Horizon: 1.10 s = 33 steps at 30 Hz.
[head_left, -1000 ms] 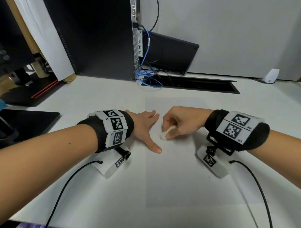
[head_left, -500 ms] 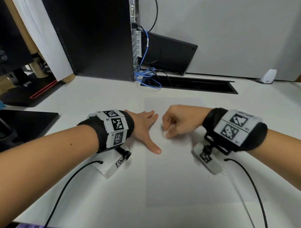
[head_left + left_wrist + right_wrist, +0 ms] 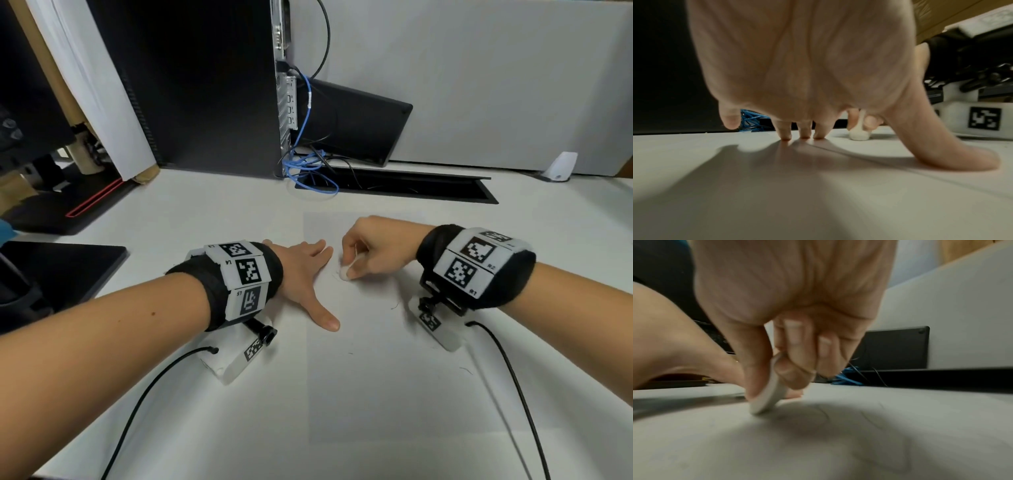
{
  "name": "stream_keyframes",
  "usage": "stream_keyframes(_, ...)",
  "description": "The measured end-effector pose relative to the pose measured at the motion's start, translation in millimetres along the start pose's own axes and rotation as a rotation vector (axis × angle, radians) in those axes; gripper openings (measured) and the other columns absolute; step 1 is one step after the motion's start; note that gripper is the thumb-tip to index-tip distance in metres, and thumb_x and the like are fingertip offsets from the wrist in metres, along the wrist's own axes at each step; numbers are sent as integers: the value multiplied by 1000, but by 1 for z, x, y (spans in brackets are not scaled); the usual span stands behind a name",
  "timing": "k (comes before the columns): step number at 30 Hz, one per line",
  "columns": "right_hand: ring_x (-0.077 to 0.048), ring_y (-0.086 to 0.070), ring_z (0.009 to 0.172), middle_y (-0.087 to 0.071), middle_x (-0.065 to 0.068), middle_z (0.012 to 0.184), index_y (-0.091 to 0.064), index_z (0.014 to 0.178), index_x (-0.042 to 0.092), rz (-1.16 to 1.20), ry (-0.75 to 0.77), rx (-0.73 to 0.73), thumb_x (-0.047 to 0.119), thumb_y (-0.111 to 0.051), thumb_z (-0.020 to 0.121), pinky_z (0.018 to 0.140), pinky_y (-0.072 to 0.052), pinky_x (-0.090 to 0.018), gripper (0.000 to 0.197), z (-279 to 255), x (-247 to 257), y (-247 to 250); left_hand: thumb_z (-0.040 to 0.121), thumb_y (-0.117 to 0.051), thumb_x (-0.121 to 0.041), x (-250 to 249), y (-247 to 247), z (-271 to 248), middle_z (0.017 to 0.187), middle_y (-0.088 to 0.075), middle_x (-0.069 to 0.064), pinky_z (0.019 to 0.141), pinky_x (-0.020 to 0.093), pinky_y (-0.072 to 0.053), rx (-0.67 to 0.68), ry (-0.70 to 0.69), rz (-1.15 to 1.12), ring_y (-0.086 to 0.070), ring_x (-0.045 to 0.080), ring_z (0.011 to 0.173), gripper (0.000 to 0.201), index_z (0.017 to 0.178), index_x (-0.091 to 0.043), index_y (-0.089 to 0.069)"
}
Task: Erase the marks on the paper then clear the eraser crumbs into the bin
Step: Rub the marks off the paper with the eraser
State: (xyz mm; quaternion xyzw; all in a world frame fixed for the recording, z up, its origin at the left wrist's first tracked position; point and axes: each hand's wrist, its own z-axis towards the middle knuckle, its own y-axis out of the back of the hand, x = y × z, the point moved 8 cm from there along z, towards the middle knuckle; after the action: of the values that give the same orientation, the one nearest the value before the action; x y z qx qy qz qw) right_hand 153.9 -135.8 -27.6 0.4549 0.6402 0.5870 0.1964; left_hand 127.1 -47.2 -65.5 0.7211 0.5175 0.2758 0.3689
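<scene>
On the white bench point(image 3: 205, 212), the paper point(image 3: 394, 377) lies flat. Left hand point(image 3: 301, 274) presses its edge with straight, spread fingers point(image 3: 785, 131). Right hand point(image 3: 373, 255) pinches the white eraser point(image 3: 768, 395), tip touching the paper just beside the left hand.

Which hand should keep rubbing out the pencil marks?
The right hand. It already pinches the white eraser, whose tip touches the paper by faint marks. The left hand lies flat, fingertips and thumb pressing the paper, so it is better placed to hold the sheet down.
</scene>
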Motion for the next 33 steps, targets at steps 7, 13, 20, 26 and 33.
stream_keyframes(7,2,-51,56,-68,-3,80,-70,96,8,169,67,-66,19,-67,83,57,-39,-8,17,-10,-2,16,73,-60,-67,2,8,4,160,2,-9,117,44,-8,-91,-72,-64,-6,14,147,109,152,-25,2)
stream_keyframes(13,-5,-66,60,-65,-9,77,-52,105,9,634,20,-145,-3,-41,95,69,-55,-18,19,-10,-18,31,82,-68,-35,13,59,-13,94,-70,-1,79,13,-41,-401,-227,-606,-58,5,85,26,98,-14,-71)
stream_keyframes(20,-10,-70,64,-68,-14,84,-43,90,10,815,43,-75,0,-51,92,69,-58,-22,13,-10,-7,18,80,-72,-20,32,52,-14,68,-70,-2,53,13,-51,-505,-212,-1181,-66,3,61,14,70,-14,-64)
stream_keyframes(26,-15,-69,66,-69,-8,79,-50,83,11,554,44,5,7,-53,93,69,-55,-28,11,-6,0,7,83,-69,-10,28,48,-11,72,-66,7,59,25,-57,-525,-168,-1305,-65,12,60,16,72,-14,-58)
stream_keyframes(33,-15,-16,145,-14,5,158,-22,147,27,-97,-59,280,41,-67,81,119,-13,-34,81,1,-22,-23,77,-75,-17,35,44,4,65,-64,3,59,20,-52,-479,9,-806,-57,11,53,12,85,-11,-69)
